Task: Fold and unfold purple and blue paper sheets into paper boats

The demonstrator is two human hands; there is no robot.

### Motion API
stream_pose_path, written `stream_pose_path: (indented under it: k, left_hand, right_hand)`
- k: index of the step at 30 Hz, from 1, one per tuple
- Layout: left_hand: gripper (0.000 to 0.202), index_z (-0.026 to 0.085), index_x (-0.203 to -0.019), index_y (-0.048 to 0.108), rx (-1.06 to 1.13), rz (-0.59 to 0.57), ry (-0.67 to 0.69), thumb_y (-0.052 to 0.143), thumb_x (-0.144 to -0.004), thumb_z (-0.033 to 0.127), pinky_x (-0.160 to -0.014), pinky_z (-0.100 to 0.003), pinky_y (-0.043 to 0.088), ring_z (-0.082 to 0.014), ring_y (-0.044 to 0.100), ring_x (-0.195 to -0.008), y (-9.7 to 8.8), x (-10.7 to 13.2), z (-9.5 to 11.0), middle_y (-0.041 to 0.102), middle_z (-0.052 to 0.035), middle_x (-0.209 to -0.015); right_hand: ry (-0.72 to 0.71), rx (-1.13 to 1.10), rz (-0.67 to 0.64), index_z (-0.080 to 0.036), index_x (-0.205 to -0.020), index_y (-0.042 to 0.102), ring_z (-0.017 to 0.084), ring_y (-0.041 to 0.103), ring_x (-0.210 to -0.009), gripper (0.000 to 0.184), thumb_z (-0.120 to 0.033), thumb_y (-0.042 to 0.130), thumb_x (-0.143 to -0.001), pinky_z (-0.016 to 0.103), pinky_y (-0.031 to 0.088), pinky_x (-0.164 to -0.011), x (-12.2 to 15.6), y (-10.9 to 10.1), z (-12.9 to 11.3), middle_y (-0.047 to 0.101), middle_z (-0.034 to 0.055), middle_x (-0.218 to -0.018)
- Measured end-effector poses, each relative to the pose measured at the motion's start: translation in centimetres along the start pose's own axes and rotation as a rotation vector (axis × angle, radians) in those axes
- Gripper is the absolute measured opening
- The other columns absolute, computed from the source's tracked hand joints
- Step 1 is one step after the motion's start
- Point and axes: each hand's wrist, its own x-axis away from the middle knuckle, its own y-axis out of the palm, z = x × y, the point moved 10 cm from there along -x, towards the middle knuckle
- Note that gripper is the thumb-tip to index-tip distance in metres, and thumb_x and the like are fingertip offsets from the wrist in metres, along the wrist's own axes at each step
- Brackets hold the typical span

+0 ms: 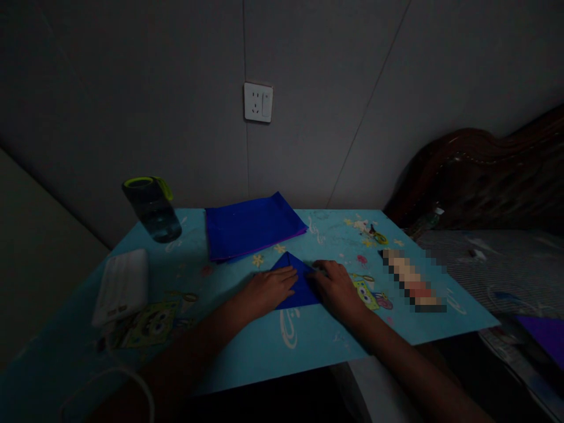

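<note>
A small blue folded paper (296, 282), shaped like a triangle with its tip pointing away from me, lies on the light blue cartoon-printed table cover (273, 346). My left hand (269, 289) lies flat on the paper's left side, fingers stretched out. My right hand (337, 286) presses on its right side, fingers together and laid flat. A stack of blue paper sheets (253, 226) sits just beyond, towards the wall.
A clear bottle with a green lid (152, 207) stands at the table's far left. A white power bank (122, 285) with a cable lies at the left. A dark wooden headboard (484, 176) and bed are at the right. A wall socket (258, 102) is above.
</note>
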Motion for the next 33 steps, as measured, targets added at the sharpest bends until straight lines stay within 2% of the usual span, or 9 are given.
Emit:
stream_pose_path:
  k: [4,7,10,13,19,23,28,31,33]
  left_hand:
    - [0.059,0.012,-0.148,0.033,-0.06,-0.124,0.005,0.037,-0.099,0.044,-0.12,-0.039,0.019,-0.0234,0.026,-0.146,0.8,0.5,0.1,0.029,-0.0137,-0.157]
    - [0.074,0.009,-0.152,0.024,-0.078,-0.179,0.008,0.033,-0.096,0.056,-0.121,-0.038,0.01,-0.0245,0.015,-0.149,0.6,0.9,0.6,0.018,-0.0157,-0.16]
    - [0.079,0.009,-0.152,0.024,-0.053,-0.188,0.02,0.033,-0.094,0.062,-0.121,-0.038,0.008,-0.0252,0.013,-0.149,0.2,1.1,1.1,0.017,-0.0163,-0.16]
    - [0.084,0.01,-0.152,0.025,-0.003,-0.195,0.006,0.04,-0.09,0.065,-0.12,-0.039,0.01,-0.0268,0.013,-0.149,-0.1,0.9,1.2,0.017,-0.0164,-0.16]
    - [0.084,0.014,-0.147,0.038,0.251,-0.19,-0.044,0.057,-0.082,0.063,-0.119,-0.043,0.016,-0.0312,0.021,-0.147,-1.0,0.3,0.6,0.026,-0.0164,-0.157]
    - [0.06,0.029,-0.134,0.057,0.566,-0.117,-0.059,0.067,-0.08,0.055,-0.117,-0.045,0.025,-0.0303,0.033,-0.142,-3.6,0.7,0.2,0.042,-0.0079,-0.15]
    - [0.039,0.028,-0.111,0.073,0.949,0.104,-0.211,0.064,-0.083,0.054,-0.109,-0.041,0.038,-0.0282,0.058,-0.123,-6.8,2.2,-2.1,0.07,-0.0064,-0.122]
    - [0.042,0.023,-0.103,0.074,1.058,0.241,-0.363,0.078,-0.07,0.049,-0.101,-0.041,0.045,-0.03,0.064,-0.111,-6.3,2.5,-3.9,0.076,-0.0075,-0.106]
    - [0.051,0.02,-0.108,0.072,1.167,0.306,-0.364,0.083,-0.065,0.045,-0.098,-0.042,0.047,-0.0306,0.064,-0.11,-5.4,1.7,-4.0,0.073,-0.0093,-0.112]
  right_hand:
    - [-0.084,-0.13,-0.007,-0.017,-0.107,0.069,0.023,0.063,-0.09,0.025,-0.011,0.05,-0.093,0.038,0.052,-0.082,0.9,-0.4,-1.1,0.07,0.0121,-0.102]
    - [-0.095,-0.199,-0.014,-0.018,-0.122,0.065,0.026,0.063,-0.104,0.031,-0.021,0.055,-0.093,0.044,0.051,-0.093,2.1,-1.2,-1.3,0.068,0.0139,-0.118]
    - [-0.131,-0.245,-0.066,-0.02,-0.135,0.056,0.027,0.058,-0.118,0.044,-0.033,0.058,-0.093,0.046,0.048,-0.1,3.1,-1.7,-1.3,0.061,0.0133,-0.134]
    - [-0.215,-0.21,-0.109,-0.021,-0.133,0.058,0.027,0.058,-0.121,0.044,-0.037,0.06,-0.093,0.044,0.049,-0.101,3.4,-1.8,-1.4,0.06,0.0123,-0.135]
    - [-0.41,-0.016,-0.065,-0.019,-0.115,0.066,0.022,0.068,-0.1,0.025,-0.014,0.051,-0.096,0.037,0.054,-0.086,2.8,-1.7,-2.3,0.069,0.0133,-0.117]
    - [-0.259,-0.062,-0.036,-0.017,-0.104,0.065,0.019,0.069,-0.08,0.02,-0.016,0.046,-0.097,0.03,0.053,-0.074,1.9,-1.7,-0.2,0.073,0.0103,-0.092]
    - [0.024,-0.162,0.041,-0.017,-0.098,0.065,0.022,0.067,-0.078,0.029,-0.025,0.036,-0.099,0.034,0.051,-0.073,0.8,-3.1,3.5,0.071,0.0099,-0.088]
    - [0.134,-0.233,0.088,-0.019,-0.099,0.063,0.022,0.067,-0.078,0.03,-0.031,0.036,-0.099,0.034,0.049,-0.072,-0.4,-4.7,5.0,0.071,0.0086,-0.089]
    - [0.189,-0.28,0.126,-0.019,-0.1,0.063,0.022,0.066,-0.074,0.032,-0.036,0.035,-0.098,0.033,0.048,-0.069,-1.5,-5.9,5.9,0.07,0.0074,-0.084]
